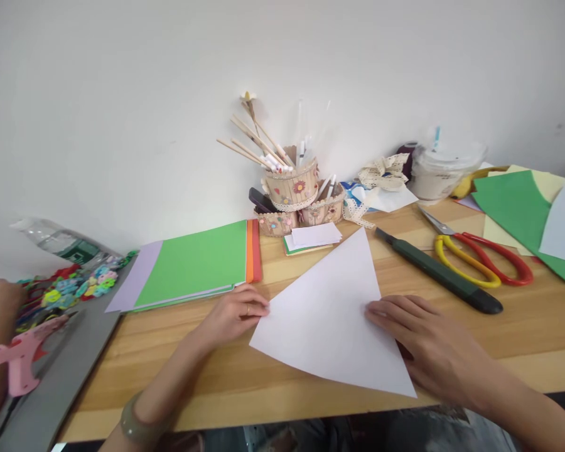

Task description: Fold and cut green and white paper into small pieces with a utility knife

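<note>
A white paper sheet [327,320], fan-shaped with a pointed top and a curved lower edge, lies at the front of the wooden table. My left hand [235,314] grips its left edge, fingers together, with a ring on one finger and a bangle on the wrist. Along the right edge, my right hand [428,342] has its fingers on the paper, the thumb tucked out of sight underneath. Just right of the sheet are a dark green utility knife [442,273] and scissors [484,257] with one yellow and one red handle loop.
Coloured paper [198,263] is stacked on the left; small white slips [315,235] lie behind the sheet. Decorated pots [292,188] hold sticks and pens. Green paper [518,213] and a lidded cup [440,169] stand right. Another person's hand [2,307] is near a pink glue gun [26,355].
</note>
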### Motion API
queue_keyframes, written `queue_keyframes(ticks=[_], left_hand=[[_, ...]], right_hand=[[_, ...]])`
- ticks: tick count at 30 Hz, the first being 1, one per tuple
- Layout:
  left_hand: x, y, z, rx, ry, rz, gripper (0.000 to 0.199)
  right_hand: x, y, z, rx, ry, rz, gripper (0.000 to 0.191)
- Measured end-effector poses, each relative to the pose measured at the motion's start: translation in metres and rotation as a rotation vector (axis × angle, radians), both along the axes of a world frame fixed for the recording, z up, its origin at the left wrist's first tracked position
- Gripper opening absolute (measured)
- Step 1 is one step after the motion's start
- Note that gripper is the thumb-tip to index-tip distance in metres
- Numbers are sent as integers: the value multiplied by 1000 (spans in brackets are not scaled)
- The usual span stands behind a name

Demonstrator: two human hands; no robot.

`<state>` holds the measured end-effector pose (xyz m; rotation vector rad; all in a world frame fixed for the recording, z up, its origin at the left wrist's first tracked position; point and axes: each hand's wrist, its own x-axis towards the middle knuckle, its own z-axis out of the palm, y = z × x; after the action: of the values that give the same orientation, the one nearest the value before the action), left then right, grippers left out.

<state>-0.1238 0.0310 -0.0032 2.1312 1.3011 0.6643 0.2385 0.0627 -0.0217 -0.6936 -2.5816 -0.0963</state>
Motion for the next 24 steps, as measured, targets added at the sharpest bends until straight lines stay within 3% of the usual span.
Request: queue_keyframes(ticks=[5,9,11,17,24], left_hand=[[6,11,-5,-91,-97,154,20],[12,21,-11,-148,-119,308,24],[15,24,-13,-184,-134,359,24],[16,26,-13,-267,-201,409,21],[18,26,-19,-265,-195,466,16]], right_hand=[[-8,3,8,-130,38,-45,26],[-14,12,7,-518,100,-291,41],[-16,17,6,-617,101,-353,45],[-17,21,5,-655,82,-416,46],[-18,17,0,-561,108,-432,41]])
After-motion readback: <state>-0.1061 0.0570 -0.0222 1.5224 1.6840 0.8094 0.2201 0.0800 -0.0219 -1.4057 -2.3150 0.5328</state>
